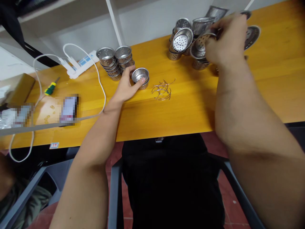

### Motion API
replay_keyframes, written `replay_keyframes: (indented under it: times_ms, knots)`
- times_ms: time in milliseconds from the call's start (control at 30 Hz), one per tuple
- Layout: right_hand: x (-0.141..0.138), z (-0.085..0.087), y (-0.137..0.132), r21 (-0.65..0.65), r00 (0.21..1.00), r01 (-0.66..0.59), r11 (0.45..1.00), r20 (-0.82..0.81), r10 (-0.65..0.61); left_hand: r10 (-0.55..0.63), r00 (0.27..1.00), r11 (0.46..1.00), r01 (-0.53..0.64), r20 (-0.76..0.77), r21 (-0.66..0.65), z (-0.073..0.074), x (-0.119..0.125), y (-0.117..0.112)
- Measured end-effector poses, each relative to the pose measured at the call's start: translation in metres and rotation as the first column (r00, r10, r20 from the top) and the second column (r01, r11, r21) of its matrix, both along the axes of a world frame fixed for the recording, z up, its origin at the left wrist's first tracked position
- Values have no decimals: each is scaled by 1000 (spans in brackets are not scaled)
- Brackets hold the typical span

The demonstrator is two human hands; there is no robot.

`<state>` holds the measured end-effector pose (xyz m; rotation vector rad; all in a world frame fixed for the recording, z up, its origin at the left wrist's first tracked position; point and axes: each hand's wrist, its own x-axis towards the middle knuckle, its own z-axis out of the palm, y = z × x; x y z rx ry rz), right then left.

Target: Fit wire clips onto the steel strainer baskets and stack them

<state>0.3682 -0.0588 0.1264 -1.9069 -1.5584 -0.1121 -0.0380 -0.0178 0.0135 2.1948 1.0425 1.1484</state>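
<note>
My left hand (126,86) rests on the yellow table (181,105), its fingers and thumb closed round a small perforated metal strainer cup (140,76). Just behind it stand two stacks of the same cups (115,60). A small heap of thin wire handles (162,90) lies to the right of the held cup. My right hand (227,39) is raised at the far right, pinching a strainer cup (202,41) at the loose pile of cups (186,38). A flat metal lid (252,35) pokes out behind that hand.
A white power strip (79,65) with cables lies at the back left. A green-and-yellow screwdriver (51,87), a blurred phone (69,109) and a cardboard box (14,89) sit at the left. White shelving stands behind the table. A chair frame is below.
</note>
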Motion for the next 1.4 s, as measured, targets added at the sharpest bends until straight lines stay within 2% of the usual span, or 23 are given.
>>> replay_keyframes:
  times_ms: [33, 100, 200, 267, 333, 400, 467, 500, 567, 633, 700, 800, 900, 1000, 1167, 1267, 1400]
  knots:
    - [-4, 2, -2, 32, 999, 29, 999, -42, -27, 0, 1000, 1000, 0, -16, 3, 2, 0, -1]
    - [-11, 4, -3, 116, 994, 16, 993, -110, -3, 8, 996, 1000, -7, -86, 15, 7, 0, -5]
    - [-20, 5, -3, 263, 974, -82, 961, -185, 134, 53, 982, 997, -41, -180, 71, 23, 2, -16]
    - [-31, 7, -5, 341, 916, -138, 930, -312, 250, 90, 988, 986, -70, -129, 151, 38, 6, -26]
    - [-48, 8, -10, 373, 783, -225, 900, -480, 395, 92, 995, 967, -79, -42, 240, 53, 12, -37]
    - [-73, 6, -20, 373, 574, -337, 864, -646, 503, 45, 998, 941, -31, -34, 336, 63, 19, -47]
    - [-99, 1, -33, 374, 370, -469, 800, -740, 562, -35, 997, 917, 62, -76, 394, 67, 25, -52]
    - [-111, -3, -40, 362, 326, -535, 763, -745, 582, -67, 993, 917, 99, -96, 387, 66, 29, -54]
    - [-132, -11, -52, 278, 396, -641, 716, -679, 618, -98, 988, 941, 131, -121, 312, 62, 34, -55]
    - [-146, -15, -60, 168, 524, -670, 723, -583, 621, -94, 986, 969, 122, -135, 216, 56, 37, -55]
    - [-152, -15, -65, 84, 614, -658, 748, -515, 598, -86, 987, 984, 105, -133, 146, 52, 38, -54]
    - [-150, -8, -67, 21, 688, -641, 768, -428, 586, -90, 990, 991, 100, -111, 85, 48, 37, -52]
    - [-143, -8, -67, 44, 713, -629, 776, -365, 599, -117, 986, 984, 131, -119, 120, 43, 33, -46]
    - [-137, -22, -57, 165, 681, -626, 762, -360, 638, -126, 983, 965, 153, -134, 213, 34, 30, -35]
    - [-133, -54, -26, 438, 520, -570, 695, -463, 718, -159, 975, 942, 197, -153, 273, 21, 31, -22]
    - [-132, -58, -20, 471, 435, -577, 667, -514, 739, -185, 972, 935, 220, -148, 279, 22, 33, -25]
    - [-128, -51, -23, 443, 365, -635, 633, -551, 751, -183, 974, 925, 216, -130, 312, 31, 33, -34]
